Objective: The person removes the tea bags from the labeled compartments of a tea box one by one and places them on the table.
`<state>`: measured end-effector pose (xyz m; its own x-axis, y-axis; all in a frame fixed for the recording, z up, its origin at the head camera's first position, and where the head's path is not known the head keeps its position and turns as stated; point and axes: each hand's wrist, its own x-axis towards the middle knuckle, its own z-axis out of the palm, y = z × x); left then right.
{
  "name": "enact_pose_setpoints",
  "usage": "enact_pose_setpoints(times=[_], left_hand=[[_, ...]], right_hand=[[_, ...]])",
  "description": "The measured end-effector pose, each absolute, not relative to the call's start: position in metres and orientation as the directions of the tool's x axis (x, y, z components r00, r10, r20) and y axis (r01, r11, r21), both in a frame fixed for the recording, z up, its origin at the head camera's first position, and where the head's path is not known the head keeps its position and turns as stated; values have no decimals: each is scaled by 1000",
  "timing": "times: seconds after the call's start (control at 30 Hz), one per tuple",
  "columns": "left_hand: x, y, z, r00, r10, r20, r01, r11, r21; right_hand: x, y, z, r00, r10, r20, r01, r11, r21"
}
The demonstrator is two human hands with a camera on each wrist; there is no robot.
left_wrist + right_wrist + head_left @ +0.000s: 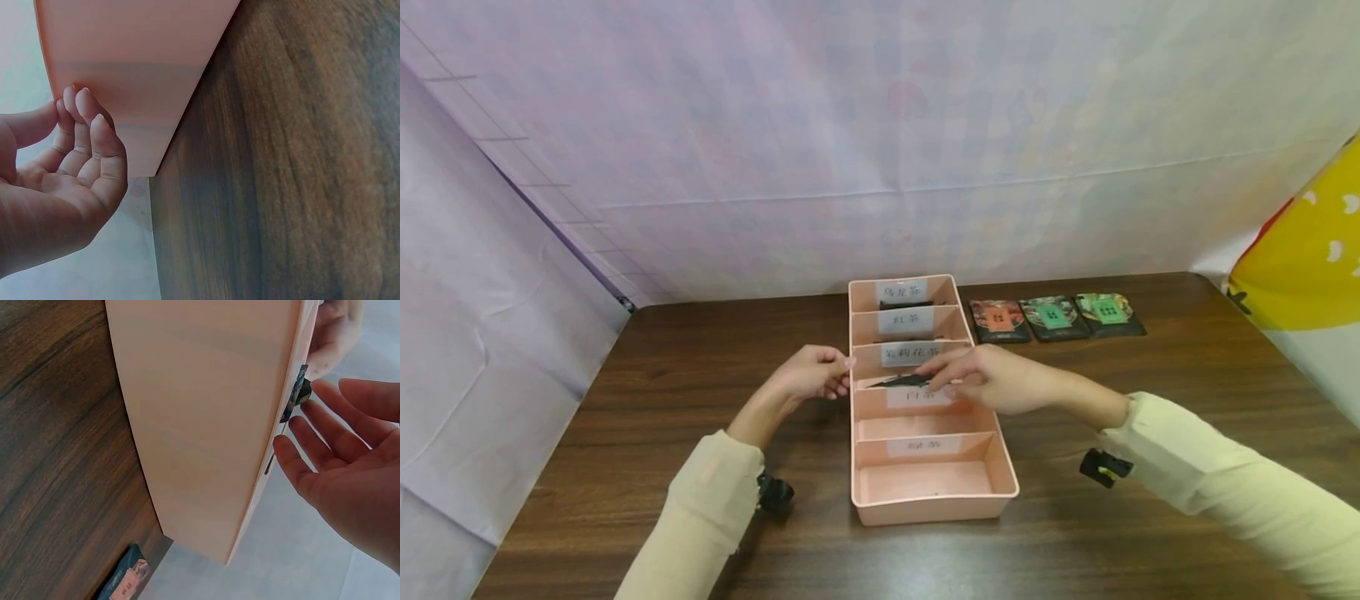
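Observation:
A pink divided box stands lengthwise on the table, with white labels in Chinese on its compartments. My left hand pinches the box's left rim; in the left wrist view the thumb is at the rim and the curled fingertips lie against the outer wall. Over the middle compartment, my right hand reaches across the right rim. Its fingertips touch a dark tea packet, which leans there partly inside. In the right wrist view this packet sticks up above the rim by the fingertips, the thumb apart from it.
Three flat tea packets, one orange-labelled and two green-labelled, lie in a row right of the box's far end. Dark packet edges show in the two far compartments. A pale cloth hangs behind the wooden table.

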<state>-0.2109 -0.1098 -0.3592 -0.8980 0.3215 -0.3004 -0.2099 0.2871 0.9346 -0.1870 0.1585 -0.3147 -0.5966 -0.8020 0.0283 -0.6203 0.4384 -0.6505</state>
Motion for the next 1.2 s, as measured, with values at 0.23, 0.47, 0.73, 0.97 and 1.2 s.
enact_pose_setpoints(times=[0.23, 0.47, 0.73, 0.97, 1.2], left_hand=[[-210, -110, -358, -897, 325, -301, -209, 290, 934], [-211, -110, -358, -897, 322, -304, -210, 296, 932], [-211, -109, -358, -897, 323, -301, -210, 287, 935], [-210, -109, -358, -897, 322, -302, -210, 289, 934], [-211, -109, -358, -898, 323, -301, -209, 288, 934]], right_hand=[[-187, 156, -316, -574, -818, 39, -661, 434, -612], [-188, 156, -316, -589, -808, 8, -642, 462, -613], [-186, 154, -315, -551, -834, 12, -686, 445, -576], [-184, 152, -317, -538, -843, 23, -703, 433, -564], [-186, 154, -315, -583, -812, 30, -667, 458, -588]])
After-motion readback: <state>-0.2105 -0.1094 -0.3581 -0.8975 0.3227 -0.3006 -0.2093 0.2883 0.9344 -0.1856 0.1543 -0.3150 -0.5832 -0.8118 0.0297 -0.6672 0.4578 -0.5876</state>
